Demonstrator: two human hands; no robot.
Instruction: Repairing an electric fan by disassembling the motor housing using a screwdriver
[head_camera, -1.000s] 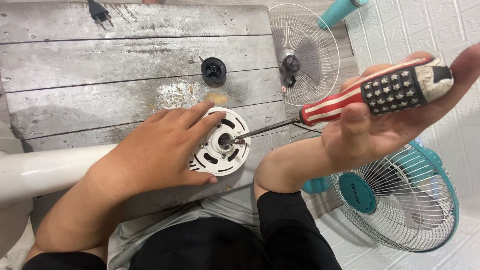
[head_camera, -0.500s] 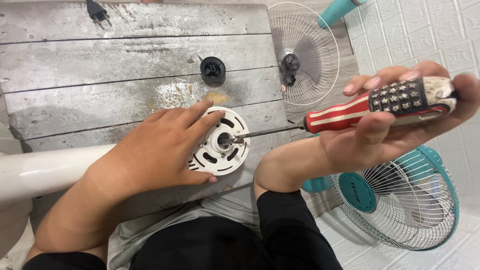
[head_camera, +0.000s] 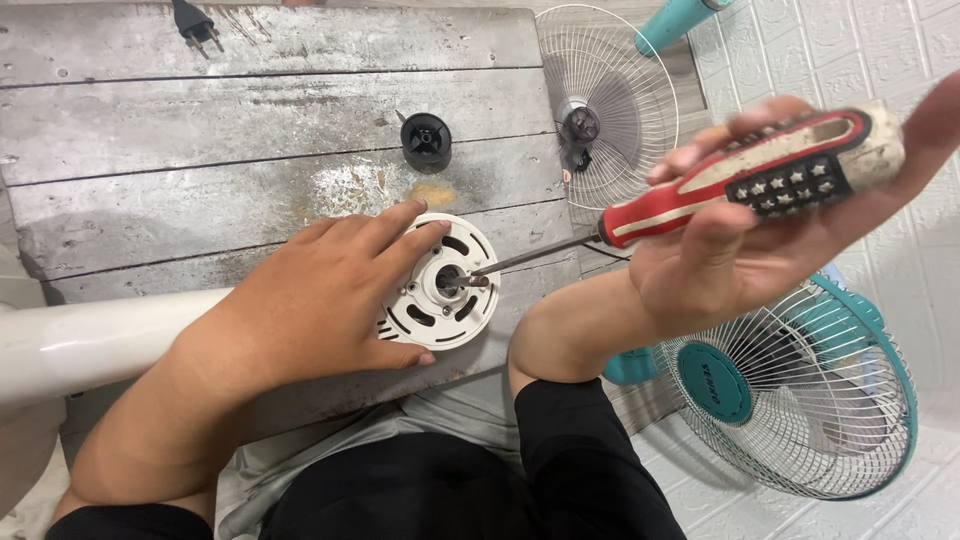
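My left hand (head_camera: 305, 310) grips a round white fan motor housing (head_camera: 445, 285) with curved vents, holding it against the weathered wooden bench (head_camera: 200, 110). The housing joins a white fan stand (head_camera: 90, 340) that runs off to the left. My right hand (head_camera: 760, 240) holds a red, white and black screwdriver (head_camera: 740, 185) by its handle. Its metal shaft slants down to the left, and the tip rests by the shaft stub at the housing's centre.
A small black cap (head_camera: 426, 141) lies on the bench behind the housing, and a black plug (head_camera: 190, 18) lies at the far edge. A white wire fan guard (head_camera: 615, 100) leans at the bench's right end. A teal fan grille (head_camera: 800, 390) lies on the tiled floor.
My right hand has turned the screwdriver handle, which now tilts up to the right. The tip stays at the housing's centre. My left hand has not moved.
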